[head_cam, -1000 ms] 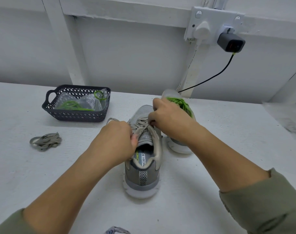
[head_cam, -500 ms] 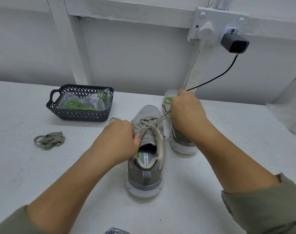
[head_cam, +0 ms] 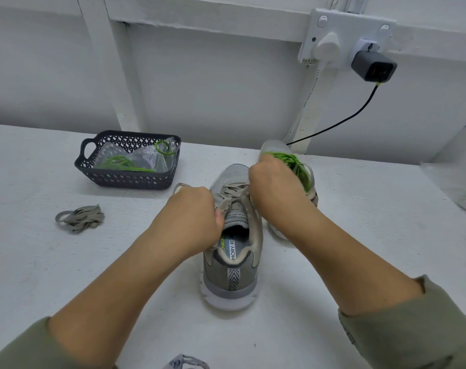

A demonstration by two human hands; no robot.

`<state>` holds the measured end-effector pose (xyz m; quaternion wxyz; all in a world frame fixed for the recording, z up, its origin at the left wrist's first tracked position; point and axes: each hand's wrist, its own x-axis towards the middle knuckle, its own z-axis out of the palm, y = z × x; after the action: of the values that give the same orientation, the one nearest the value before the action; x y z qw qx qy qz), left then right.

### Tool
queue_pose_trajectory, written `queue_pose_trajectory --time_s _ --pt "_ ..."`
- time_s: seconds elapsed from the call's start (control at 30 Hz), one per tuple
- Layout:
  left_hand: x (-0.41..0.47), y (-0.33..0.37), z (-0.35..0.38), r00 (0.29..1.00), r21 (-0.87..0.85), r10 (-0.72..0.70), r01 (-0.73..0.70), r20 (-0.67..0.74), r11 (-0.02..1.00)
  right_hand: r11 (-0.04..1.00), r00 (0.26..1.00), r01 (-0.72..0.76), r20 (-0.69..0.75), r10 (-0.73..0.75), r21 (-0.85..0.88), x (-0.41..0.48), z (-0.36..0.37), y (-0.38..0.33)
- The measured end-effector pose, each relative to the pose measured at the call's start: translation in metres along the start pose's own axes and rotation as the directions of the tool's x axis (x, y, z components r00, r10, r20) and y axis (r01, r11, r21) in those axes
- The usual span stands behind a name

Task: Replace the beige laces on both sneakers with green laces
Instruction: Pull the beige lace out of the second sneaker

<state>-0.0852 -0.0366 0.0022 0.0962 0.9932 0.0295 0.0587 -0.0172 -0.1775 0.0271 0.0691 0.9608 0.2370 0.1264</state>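
1. While the near sneaker (head_cam: 232, 262) stands on the surface (head_cam: 373, 235) with its heel toward the person, its beige lace (head_cam: 233, 191) is threaded through the eyelets. This shoe has yet to be stripped. The far sneaker (head_cam: 277, 147), just beside it to the right and further back, already wears a green lace (head_cam: 297, 163).
2. The left hand (head_cam: 193, 217) is curled at the shoe's left eyelets, and a loop of the beige lace shows past its knuckles, so it grips that lace. The right hand (head_cam: 271, 187) is curled over the upper crossings and pinches a strand there, though its fingertips are hidden under the knuckles.
3. Nothing pins the near sneaker down. If a strand binds in an eyelet, a hard tug could, I judge, drag or tip the shoe rather than free the lace.
4. The right hand overlaps the far sneaker in this view, and I cannot tell whether they touch. A wide pull to that side could knock the shoe or snag its green lace and loosen finished work.
5. Pulling both ends at once would tighten the crossings instead of slackening them — easing one row at a time looks safer.
6. The spare green lace (head_cam: 119, 163) sits in a plastic bag (head_cam: 146, 158) in the basket (head_cam: 130, 181), well to the left. A loose beige lace (head_cam: 80, 218) lies bundled on the surface nearer the person. Once out, the second lace could tangle with that bundle if dropped on it — a small nuisance only.
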Motion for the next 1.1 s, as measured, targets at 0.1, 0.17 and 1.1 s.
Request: queue_pose_trajectory --time_s 0.1,0.17,1.1 --pt "0.001 -0.004 -0.002 0.999 -0.018 -0.034 0.035 0.034 0.999 0.985 0.985 -0.173 0.016 0.173 0.007 0.002 -0.007 0.012" --pt "0.001 -0.006 -0.004 0.998 -0.061 -0.005 0.009 0.07 0.998 0.992 0.983 -0.122 0.134 0.124 -0.025 -0.003 -0.011 0.01" --pt "0.075 -0.029 0.042 0.998 -0.506 0.06 -0.069 -0.033 0.86 0.804 0.98 -0.2 0.12 0.16 0.561 -0.047 0.028 -0.015"
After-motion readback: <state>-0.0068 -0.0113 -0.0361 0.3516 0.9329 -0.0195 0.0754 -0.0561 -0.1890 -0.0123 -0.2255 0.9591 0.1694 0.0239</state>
